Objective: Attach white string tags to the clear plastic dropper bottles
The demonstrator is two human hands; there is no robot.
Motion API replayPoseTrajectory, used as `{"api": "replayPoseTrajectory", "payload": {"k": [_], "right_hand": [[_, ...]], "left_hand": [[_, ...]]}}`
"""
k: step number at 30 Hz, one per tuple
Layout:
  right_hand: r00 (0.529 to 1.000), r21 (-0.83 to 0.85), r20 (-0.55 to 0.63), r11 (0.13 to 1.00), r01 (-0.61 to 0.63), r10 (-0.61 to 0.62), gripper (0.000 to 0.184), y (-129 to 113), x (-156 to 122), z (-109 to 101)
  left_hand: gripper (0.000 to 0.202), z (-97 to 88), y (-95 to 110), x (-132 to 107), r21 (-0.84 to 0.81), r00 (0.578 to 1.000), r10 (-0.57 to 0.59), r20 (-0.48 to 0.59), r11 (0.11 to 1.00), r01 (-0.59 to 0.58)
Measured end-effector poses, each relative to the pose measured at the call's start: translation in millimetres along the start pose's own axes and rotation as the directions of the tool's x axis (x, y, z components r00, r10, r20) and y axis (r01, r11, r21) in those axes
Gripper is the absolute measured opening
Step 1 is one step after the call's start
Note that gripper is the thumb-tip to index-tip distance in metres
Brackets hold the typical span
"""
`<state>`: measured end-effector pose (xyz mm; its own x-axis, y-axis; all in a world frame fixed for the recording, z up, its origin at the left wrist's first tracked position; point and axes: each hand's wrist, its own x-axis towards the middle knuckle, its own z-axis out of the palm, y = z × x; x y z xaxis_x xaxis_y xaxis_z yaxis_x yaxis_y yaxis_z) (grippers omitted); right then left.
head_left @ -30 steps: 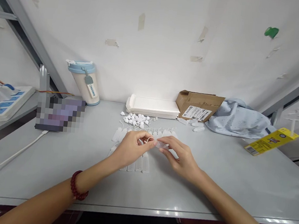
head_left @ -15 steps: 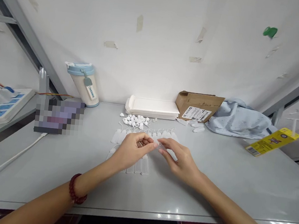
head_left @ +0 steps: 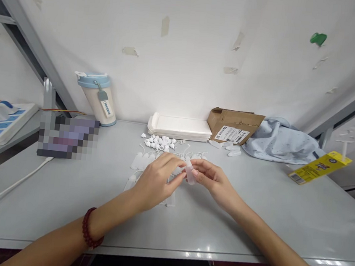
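Observation:
Between my hands, above the grey tabletop, is a small translucent plastic bottle (head_left: 190, 176) with a thin white loop sticking up at its top. My right hand (head_left: 212, 179) pinches it from the right between thumb and fingers. From the left, the thumb and fingertips of my left hand (head_left: 158, 179) close on its upper side. Rows of similar bottles (head_left: 137, 161) with white loops lie behind and under my left hand, partly hidden by it. Beyond them sits a pile of small white caps (head_left: 160, 143).
At the back stand stacked white cartons (head_left: 181, 127) and a cardboard box (head_left: 233, 126), several loose bottles (head_left: 234, 153) before it. Light blue cloth (head_left: 282, 142) and a yellow drink carton (head_left: 320, 167) are right; a tumbler (head_left: 100, 99), blurred-out phone (head_left: 72, 136) and white cable (head_left: 9, 193) left.
The small bottle has turned from lying slanted between my fingertips to nearly upright, its loop now showing above. My right fingers have shifted their grip around it.

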<state>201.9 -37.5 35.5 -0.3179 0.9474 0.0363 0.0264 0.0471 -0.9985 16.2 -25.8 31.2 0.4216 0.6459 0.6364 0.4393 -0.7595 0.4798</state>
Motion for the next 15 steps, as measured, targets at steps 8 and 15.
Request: {"api": "replayPoseTrajectory", "payload": {"k": [8,15], "right_hand": [[0.992,0.277,0.115,0.958,-0.076,0.046,0.021,2.2,2.2,-0.4],[0.988,0.332,0.136,0.936,-0.116,0.074,0.019,4.5,3.4,-0.4]], "left_hand": [[0.026,-1.1,2.3,0.3,0.119,0.984,0.173,0.032,0.977,-0.175],[0.039,-0.5,2.1,-1.8,0.228,0.976,0.173,0.13,0.953,-0.199]]}}
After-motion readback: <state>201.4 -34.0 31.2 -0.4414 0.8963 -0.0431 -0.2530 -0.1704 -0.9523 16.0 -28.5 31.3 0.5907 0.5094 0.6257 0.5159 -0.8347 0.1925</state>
